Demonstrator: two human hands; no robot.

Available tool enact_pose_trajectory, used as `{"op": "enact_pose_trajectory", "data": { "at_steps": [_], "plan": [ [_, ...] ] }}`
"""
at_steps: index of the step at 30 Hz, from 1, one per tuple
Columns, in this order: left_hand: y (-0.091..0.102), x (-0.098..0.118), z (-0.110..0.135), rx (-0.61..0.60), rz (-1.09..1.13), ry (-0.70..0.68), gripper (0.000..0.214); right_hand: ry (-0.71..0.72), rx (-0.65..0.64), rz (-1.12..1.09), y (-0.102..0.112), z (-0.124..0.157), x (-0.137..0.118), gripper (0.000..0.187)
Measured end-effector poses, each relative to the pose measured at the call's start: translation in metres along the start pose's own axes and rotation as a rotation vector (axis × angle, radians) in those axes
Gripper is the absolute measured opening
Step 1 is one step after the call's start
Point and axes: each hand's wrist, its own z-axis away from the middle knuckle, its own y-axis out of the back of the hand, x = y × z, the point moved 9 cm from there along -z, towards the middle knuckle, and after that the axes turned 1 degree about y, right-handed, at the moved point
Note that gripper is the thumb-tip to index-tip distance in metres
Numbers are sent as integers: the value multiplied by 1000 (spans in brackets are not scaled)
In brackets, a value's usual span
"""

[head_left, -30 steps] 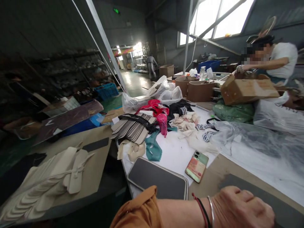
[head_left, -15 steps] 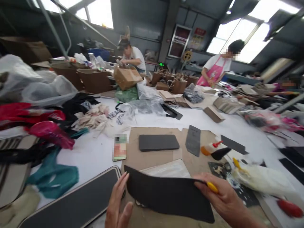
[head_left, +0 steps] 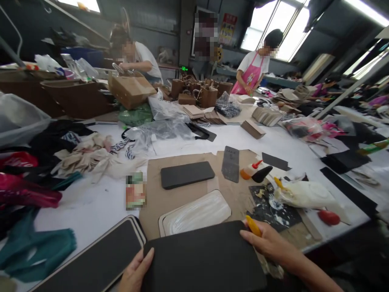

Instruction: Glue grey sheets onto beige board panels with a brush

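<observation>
A large black rounded panel (head_left: 203,255) lies flat at the table's near edge, and both my hands are on it. My left hand (head_left: 135,273) touches its left edge with the thumb up; most of the fingers are cut off by the frame. My right hand (head_left: 267,241) rests on the panel's right corner and pinches a yellow-handled tool (head_left: 253,225). Just beyond the panel lies a white glue-coated panel (head_left: 197,211) on brown cardboard (head_left: 182,194). A smaller black panel (head_left: 187,174) lies farther back on it.
A stack of black cream-edged panels (head_left: 94,259) lies at my left. A phone (head_left: 135,190), glue bottles (head_left: 253,170), a white bag (head_left: 304,194) and black scraps sit around. Fabric heaps (head_left: 85,156) fill the left. Two people work at the far side among boxes (head_left: 130,89).
My head has turned right from the left table end. The black panel, held up half a second ago, now lies flat near the edge with both hands still on it.
</observation>
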Motion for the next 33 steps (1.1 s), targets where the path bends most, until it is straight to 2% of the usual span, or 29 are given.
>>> {"op": "enact_pose_trajectory", "data": {
  "at_steps": [3,5,7,9,12,15,18,21,24,31,33],
  "plan": [
    [17,4,-1,113,-132,-105,44,-186,-100,-118,-16,-10,50,44],
    [21,4,-5,169,-220,-148,40,-159,-70,-80,-16,-23,67,42],
    [19,3,-11,189,-293,-163,38,-48,11,42,-7,-42,70,35],
    [5,5,-19,117,-375,-195,41,50,95,190,5,-62,69,27],
    [-19,12,-33,33,-556,-281,48,83,192,423,24,-96,72,21],
    [-26,20,-49,143,-743,-345,53,72,239,668,35,-127,75,20],
    [-31,27,-63,237,-904,-397,49,31,237,843,34,-151,80,16],
    [-37,33,-69,299,-1034,-460,39,-43,191,929,27,-162,86,14],
    [-40,35,-70,325,-1130,-464,33,-93,155,976,23,-166,93,13],
    [-38,30,-71,366,-1239,-367,30,-7,137,998,23,-177,108,14],
    [-38,30,-71,378,-1247,-369,28,-33,123,1002,22,-180,115,15]
  ]
}}
